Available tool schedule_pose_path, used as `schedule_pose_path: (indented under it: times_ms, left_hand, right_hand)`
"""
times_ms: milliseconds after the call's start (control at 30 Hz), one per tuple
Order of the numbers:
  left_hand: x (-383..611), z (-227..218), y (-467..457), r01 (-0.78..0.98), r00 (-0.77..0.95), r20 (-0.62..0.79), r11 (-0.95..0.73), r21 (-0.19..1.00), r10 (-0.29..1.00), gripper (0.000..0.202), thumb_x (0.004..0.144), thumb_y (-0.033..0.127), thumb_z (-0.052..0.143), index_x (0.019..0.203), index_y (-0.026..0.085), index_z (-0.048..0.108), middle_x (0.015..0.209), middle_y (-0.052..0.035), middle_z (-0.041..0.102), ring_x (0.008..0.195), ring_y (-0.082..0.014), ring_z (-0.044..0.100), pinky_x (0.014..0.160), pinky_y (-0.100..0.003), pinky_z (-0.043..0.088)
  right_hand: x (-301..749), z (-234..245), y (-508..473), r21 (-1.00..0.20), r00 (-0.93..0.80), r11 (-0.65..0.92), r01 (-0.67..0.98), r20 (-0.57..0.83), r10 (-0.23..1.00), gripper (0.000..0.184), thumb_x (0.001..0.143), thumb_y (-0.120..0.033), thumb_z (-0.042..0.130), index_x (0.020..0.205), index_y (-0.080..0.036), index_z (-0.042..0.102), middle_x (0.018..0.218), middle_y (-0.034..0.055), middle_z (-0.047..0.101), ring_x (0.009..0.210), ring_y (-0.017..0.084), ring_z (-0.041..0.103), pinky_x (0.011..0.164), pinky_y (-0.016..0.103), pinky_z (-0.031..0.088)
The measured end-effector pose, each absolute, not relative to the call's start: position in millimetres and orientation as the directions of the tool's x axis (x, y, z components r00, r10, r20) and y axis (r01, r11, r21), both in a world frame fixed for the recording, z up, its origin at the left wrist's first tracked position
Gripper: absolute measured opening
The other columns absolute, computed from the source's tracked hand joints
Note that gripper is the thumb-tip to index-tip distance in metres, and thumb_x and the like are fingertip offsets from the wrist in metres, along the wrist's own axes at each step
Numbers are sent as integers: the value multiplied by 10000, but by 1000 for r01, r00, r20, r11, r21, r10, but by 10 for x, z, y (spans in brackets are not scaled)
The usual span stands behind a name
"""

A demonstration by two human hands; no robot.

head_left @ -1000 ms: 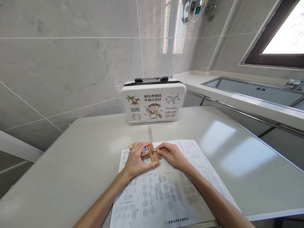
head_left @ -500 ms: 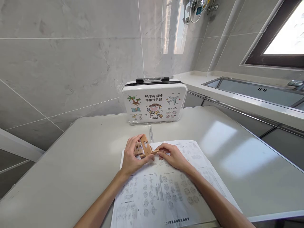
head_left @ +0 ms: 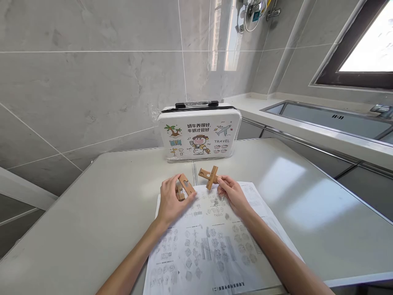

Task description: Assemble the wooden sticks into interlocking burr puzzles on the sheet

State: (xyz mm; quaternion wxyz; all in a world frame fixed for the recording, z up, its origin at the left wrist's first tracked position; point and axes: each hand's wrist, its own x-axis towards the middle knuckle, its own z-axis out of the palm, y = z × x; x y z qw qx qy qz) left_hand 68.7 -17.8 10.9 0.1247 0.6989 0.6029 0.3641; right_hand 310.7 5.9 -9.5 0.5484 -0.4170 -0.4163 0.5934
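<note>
My left hand (head_left: 170, 203) grips notched wooden puzzle pieces (head_left: 186, 185), the front one a flat slat with a cut-out in its edge. Part of what it holds is hidden behind the fingers and palm. Pinched by one end in my right hand (head_left: 232, 193) is a cross of wooden puzzle pieces (head_left: 211, 177), held up apart from the left hand's pieces. Both hands hover over a large printed instruction sheet (head_left: 196, 274) covered in small diagrams, which appears upside down from here.
A white suitcase (head_left: 199, 135) with cartoon prints and a black handle stands at the table's back, against the grey tiled wall (head_left: 92, 90). To the right runs a counter with a sink (head_left: 322, 119). The pale table (head_left: 107, 196) extends beyond the sheet.
My right hand has drawn the wooden cross out of the left hand's pieces, moving it right and upward. The left hand stays nearly in place, its pieces slightly turned.
</note>
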Motion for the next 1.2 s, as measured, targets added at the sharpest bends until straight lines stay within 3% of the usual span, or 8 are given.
schedule_pose_path:
  times_ms: [167, 267, 500, 800, 1200]
  left_hand:
    - [699, 39, -195, 820, 237, 365, -387, 422, 901, 722, 808, 529, 784, 1426, 275, 510, 1408, -91, 598, 1373, -375, 400, 1113, -560, 403]
    - [693, 34, -190, 829, 294, 378, -431, 356, 878, 633, 817, 489, 778, 1367, 269, 553, 1370, -72, 636, 1347, -371, 425, 1135, -560, 367]
    - [608, 18, -123, 825, 310, 349, -432, 364, 885, 575, 811, 503, 772, 1303, 268, 592, 1290, -73, 665, 1278, -345, 502, 1090, -531, 422]
    - [436, 122, -46, 799, 408, 262, -481, 361, 875, 588, 835, 538, 731, 1338, 269, 588, 1310, -93, 604, 1212, -310, 557, 1033, -476, 483]
    - [324, 114, 15, 796, 458, 294, -535, 283, 839, 574, 871, 568, 697, 1377, 313, 603, 1379, -58, 643, 1261, -312, 544, 1088, -501, 442]
  right_hand:
    - [3101, -66, 48, -939, -25, -71, -336, -67, 997, 459, 758, -593, 826, 943, -199, 681, 762, -9, 604, 591, 109, 481, 532, 259, 410]
    - [3096, -77, 41, -938, -44, -78, -337, -67, 997, 463, 768, -589, 822, 968, -197, 679, 792, -2, 617, 597, 104, 485, 540, 256, 415]
    - [3082, -79, 33, -945, -75, -76, -318, -55, 996, 460, 781, -589, 810, 979, -196, 679, 907, 29, 660, 593, 96, 490, 533, 261, 409]
    - [3073, -81, 23, -952, -93, -74, -298, -48, 995, 462, 793, -601, 789, 985, -196, 677, 781, 2, 626, 581, 105, 466, 537, 269, 393]
    - [3076, -71, 9, -955, -105, -78, -287, -49, 993, 442, 820, -590, 767, 1001, -198, 670, 739, -11, 608, 581, 114, 451, 549, 279, 391]
